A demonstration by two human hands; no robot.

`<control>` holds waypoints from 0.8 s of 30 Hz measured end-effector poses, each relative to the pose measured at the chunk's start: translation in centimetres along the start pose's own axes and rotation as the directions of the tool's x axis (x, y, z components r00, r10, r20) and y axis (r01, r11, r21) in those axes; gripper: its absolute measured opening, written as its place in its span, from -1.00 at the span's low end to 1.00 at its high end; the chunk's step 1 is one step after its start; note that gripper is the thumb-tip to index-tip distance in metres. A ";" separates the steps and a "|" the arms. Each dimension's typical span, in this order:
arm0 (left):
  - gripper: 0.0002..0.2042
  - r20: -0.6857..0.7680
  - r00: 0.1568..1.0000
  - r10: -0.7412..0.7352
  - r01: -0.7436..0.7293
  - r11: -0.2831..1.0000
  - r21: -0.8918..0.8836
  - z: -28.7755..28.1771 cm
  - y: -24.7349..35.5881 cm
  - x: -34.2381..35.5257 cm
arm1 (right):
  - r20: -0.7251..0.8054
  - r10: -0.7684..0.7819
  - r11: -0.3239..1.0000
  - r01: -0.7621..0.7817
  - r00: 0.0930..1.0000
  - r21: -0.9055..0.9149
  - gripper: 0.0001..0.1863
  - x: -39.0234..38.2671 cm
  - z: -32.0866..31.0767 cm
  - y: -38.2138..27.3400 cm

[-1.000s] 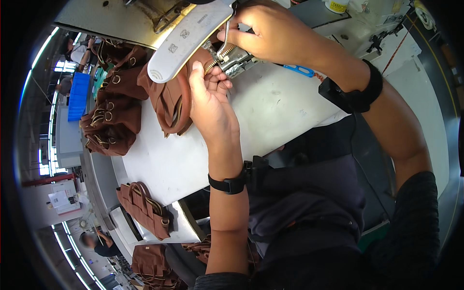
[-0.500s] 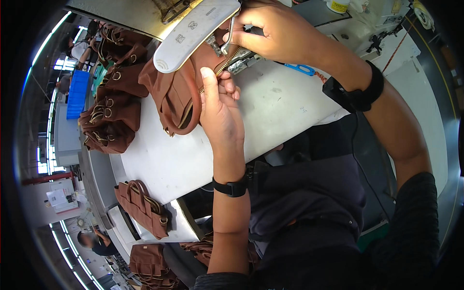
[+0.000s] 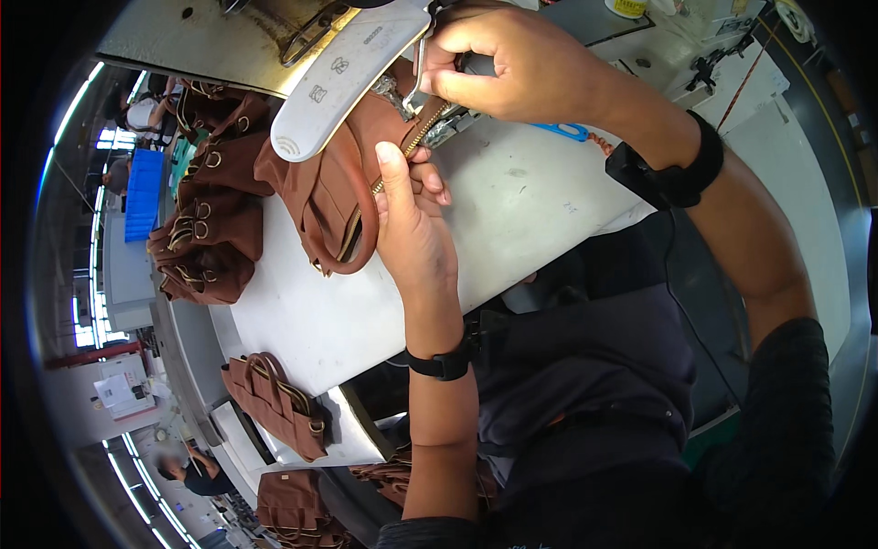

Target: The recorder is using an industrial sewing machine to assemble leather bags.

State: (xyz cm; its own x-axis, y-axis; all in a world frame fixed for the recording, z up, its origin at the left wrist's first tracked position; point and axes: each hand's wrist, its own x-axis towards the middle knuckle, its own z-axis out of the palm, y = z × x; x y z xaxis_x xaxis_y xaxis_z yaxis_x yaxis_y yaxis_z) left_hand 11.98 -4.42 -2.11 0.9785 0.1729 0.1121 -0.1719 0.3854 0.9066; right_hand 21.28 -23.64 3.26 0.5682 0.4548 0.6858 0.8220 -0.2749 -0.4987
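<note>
Zipper (image 3: 425, 129) slants up rightward, left hand (image 3: 412, 224) pinching bag (image 3: 325, 188), grip of right hand (image 3: 503, 69) unclear.

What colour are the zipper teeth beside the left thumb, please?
The zipper teeth are gold-coloured, showing best in the head view.

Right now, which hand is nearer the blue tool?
Right. The right hand appears just up-left of the blue tool; the left hand is farther off, lower left, at the brown bag's zipper.
</note>
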 end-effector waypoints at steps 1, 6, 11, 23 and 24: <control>-0.66 0.022 1.000 0.011 -0.011 1.000 0.002 -0.1 0.0 0.0 | -0.014 -0.029 1.000 0.029 0.999 0.001 -0.81 0.0 0.1 0.0; -0.59 -0.109 0.983 0.144 -0.136 0.987 0.082 0.6 0.2 0.2 | -0.099 0.048 0.996 -0.055 0.994 -0.071 -0.74 -1.0 0.9 0.2; -0.49 -0.062 0.995 0.078 -0.085 0.990 -0.115 2.2 0.9 2.8 | -0.231 -0.140 0.900 0.026 0.963 -0.436 -0.84 -1.8 2.3 -1.0; -0.59 0.006 0.975 -0.222 0.217 0.947 -0.236 0.1 1.0 5.5 | 0.089 0.559 0.697 -0.408 0.825 -0.590 -0.65 3.2 1.4 -2.2; -0.60 -0.046 0.974 -0.223 0.208 0.954 -0.215 0.1 1.1 5.8 | 0.148 0.596 0.713 -0.436 0.789 -0.549 -0.63 3.6 1.6 -2.1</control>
State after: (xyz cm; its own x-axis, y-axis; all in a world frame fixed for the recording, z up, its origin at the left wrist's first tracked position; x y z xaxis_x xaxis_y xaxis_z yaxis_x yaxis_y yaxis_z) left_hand 17.49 -3.06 -0.47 0.9860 0.1239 -0.1115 0.0153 0.5987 0.8008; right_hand 21.51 -20.06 5.92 0.9328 0.3202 0.1652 0.3594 -0.8594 -0.3637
